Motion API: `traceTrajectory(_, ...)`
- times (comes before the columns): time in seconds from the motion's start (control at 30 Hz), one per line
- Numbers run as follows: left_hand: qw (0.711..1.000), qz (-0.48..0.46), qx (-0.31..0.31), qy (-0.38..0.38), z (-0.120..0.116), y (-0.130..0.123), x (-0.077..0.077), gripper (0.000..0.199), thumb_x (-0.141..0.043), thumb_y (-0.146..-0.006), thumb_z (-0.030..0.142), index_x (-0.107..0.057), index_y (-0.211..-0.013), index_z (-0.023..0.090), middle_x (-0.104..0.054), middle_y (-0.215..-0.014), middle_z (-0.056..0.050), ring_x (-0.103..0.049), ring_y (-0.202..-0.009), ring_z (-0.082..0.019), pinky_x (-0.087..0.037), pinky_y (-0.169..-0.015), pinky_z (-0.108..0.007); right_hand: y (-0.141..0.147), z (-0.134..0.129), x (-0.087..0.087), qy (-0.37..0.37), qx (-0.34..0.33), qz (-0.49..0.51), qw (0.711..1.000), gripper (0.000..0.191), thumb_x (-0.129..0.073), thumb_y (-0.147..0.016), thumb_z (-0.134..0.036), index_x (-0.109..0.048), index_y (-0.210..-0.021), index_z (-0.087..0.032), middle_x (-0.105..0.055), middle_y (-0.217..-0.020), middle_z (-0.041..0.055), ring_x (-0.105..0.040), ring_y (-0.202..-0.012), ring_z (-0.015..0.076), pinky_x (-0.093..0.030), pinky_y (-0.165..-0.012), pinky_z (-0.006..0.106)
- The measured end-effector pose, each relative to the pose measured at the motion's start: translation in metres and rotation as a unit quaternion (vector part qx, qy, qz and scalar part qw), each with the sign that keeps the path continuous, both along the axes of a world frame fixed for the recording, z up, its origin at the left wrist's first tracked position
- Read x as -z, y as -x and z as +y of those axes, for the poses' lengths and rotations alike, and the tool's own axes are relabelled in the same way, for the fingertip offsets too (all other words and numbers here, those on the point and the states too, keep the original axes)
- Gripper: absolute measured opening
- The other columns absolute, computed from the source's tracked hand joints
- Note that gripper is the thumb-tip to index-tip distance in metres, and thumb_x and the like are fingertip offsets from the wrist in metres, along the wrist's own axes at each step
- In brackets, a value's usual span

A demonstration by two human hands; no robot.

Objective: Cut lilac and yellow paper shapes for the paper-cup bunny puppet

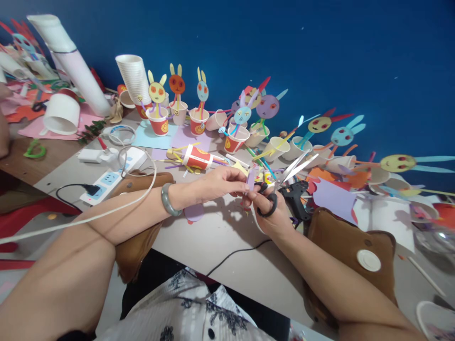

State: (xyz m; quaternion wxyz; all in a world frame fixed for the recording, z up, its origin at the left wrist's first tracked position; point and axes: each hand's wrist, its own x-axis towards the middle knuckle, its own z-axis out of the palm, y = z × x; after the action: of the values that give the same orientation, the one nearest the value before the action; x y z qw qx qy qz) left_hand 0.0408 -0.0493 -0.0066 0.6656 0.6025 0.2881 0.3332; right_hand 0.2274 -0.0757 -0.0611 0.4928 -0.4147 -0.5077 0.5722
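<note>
My left hand (227, 183), with a bangle on its wrist, pinches a small purple paper piece (252, 179) over the middle of the table. Close beside it, my right hand (273, 215) has its fingers through the black handles of a pair of scissors (289, 171). The blades are spread apart and point away to the upper right. The fingertips of both hands meet around the purple paper, so part of it is hidden. Just beyond the right hand lies a black glue gun (296, 199). A purple paper circle (194, 212) rests on the table below my left wrist.
Paper cups with rabbit-faced figures, such as a red cup (157, 122), line the blue wall. A stack of cups (132, 76) stands behind. A power strip (110, 179) with cables lies left. Brown cushions (351, 251) lie under both forearms. Another person's arm (3, 123) shows far left.
</note>
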Motion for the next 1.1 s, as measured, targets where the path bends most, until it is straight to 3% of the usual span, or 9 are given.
traceTrajectory(0.23, 1.0, -0.016, -0.012, -0.014, -0.0003, 0.0012, 0.002, 0.022, -0.068, -0.084, 0.03, -0.065, -0.069, 0.013, -0.063, -0.064, 0.0, -0.056, -0.064, -0.008, -0.046, -0.067, -0.025, -0.0005, -0.0013, -0.0002, -0.025, -0.016, -0.032, 0.999, 0.026, -0.074, -0.081, -0.043, -0.067, -0.068, -0.022, -0.062, -0.058, 0.0001, -0.055, -0.06, 0.0167, -0.041, -0.061, 0.032)
traceTrajectory(0.5, 0.998, -0.005, -0.063, -0.002, 0.0016, 0.0017, 0.0038, 0.018, -0.072, -0.077, 0.026, -0.064, -0.069, 0.011, -0.062, -0.066, 0.0, -0.053, -0.064, -0.007, -0.042, -0.064, -0.023, -0.002, -0.0017, 0.0022, -0.051, 0.011, -0.067, 0.996, 0.031, -0.071, -0.085, -0.044, -0.065, -0.064, -0.021, -0.061, -0.06, 0.0013, -0.054, -0.059, 0.0166, -0.042, -0.059, 0.032)
traceTrajectory(0.73, 0.996, 0.035, -0.076, 0.008, 0.0011, 0.0011, 0.0029, 0.018, -0.075, -0.074, 0.024, -0.065, -0.067, 0.011, -0.059, -0.063, 0.001, -0.05, -0.061, -0.007, -0.037, -0.06, -0.023, 0.001, -0.0048, 0.0, -0.023, 0.016, -0.052, 0.998, 0.029, -0.08, -0.076, -0.045, -0.066, -0.068, -0.021, -0.062, -0.058, -0.0011, -0.052, -0.055, 0.0143, -0.039, -0.055, 0.03)
traceTrajectory(1.1, 0.999, 0.011, -0.043, -0.004, 0.0001, -0.0003, 0.0038, 0.02, -0.066, -0.082, 0.028, -0.065, -0.069, 0.012, -0.061, -0.065, 0.0, -0.053, -0.064, -0.008, -0.044, -0.065, -0.024, -0.0004, -0.0047, -0.0006, -0.035, 0.008, -0.078, 0.996, 0.031, -0.077, -0.082, -0.043, -0.066, -0.065, -0.02, -0.063, -0.058, -0.0002, -0.053, -0.056, 0.0143, -0.039, -0.056, 0.03)
